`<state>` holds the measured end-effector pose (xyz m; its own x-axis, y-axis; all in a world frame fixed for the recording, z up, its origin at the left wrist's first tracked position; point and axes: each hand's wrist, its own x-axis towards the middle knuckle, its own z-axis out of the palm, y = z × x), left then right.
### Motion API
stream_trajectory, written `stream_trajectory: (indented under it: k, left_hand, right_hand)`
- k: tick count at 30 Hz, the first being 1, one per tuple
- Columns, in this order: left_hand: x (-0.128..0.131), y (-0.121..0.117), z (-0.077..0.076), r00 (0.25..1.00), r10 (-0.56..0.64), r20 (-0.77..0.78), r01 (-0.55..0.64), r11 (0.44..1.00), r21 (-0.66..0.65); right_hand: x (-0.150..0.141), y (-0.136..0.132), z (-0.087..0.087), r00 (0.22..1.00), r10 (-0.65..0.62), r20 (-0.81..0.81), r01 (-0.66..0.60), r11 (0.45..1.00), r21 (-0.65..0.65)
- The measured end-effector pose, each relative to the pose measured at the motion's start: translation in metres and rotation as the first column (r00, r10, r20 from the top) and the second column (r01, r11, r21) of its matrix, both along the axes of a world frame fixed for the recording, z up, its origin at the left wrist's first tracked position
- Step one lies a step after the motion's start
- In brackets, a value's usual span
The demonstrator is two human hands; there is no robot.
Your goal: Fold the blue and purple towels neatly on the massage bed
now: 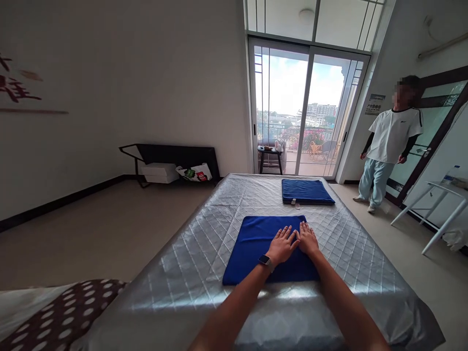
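A blue folded cloth (252, 243) lies flat on the grey quilted bed cover (197, 248). My left hand (283, 245), with a watch (265, 261) on its wrist, rests palm down on the cloth with fingers stretched out. Right beside it, my right hand (308, 239) lies flat along the cloth's right edge, its fingers extended too. The two thumbs are close together and seem to touch. Farther back on the bed is a second blue folded cloth (307, 191), with a small white tag at its front edge.
A person (393, 131) stands by the door on the right. Near them is a white table (438, 187) with a bottle. A black folding frame (179, 155) leans at the wall above a white box (159, 172). Dotted brown fabric (80, 309) lies at lower left.
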<state>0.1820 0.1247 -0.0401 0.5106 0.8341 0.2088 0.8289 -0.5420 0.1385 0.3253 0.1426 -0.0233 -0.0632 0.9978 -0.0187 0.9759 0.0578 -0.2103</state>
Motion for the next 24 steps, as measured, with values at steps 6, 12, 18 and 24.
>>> stream_trajectory:
  k: [6,12,18,24]
  left_hand:
    - [-0.063,0.014,-0.016,0.966,0.258,-0.007,-0.258,0.965,-0.055]
    - [-0.161,0.013,-0.020,0.848,0.528,-0.032,-0.529,0.843,-0.102]
    - [-0.169,0.006,-0.024,0.840,0.542,-0.004,-0.540,0.836,-0.100]
    - [-0.169,0.006,-0.030,0.839,0.544,-0.012,-0.543,0.836,-0.082]
  right_hand:
    - [-0.002,0.001,0.001,1.000,-0.025,-0.017,0.025,1.000,-0.009]
    - [-0.001,0.002,-0.002,0.999,-0.041,-0.010,0.040,0.999,-0.029]
    - [0.000,0.021,0.013,1.000,-0.015,0.025,0.016,0.999,-0.033]
    - [-0.006,0.040,0.018,1.000,0.004,0.024,-0.003,1.000,-0.021]
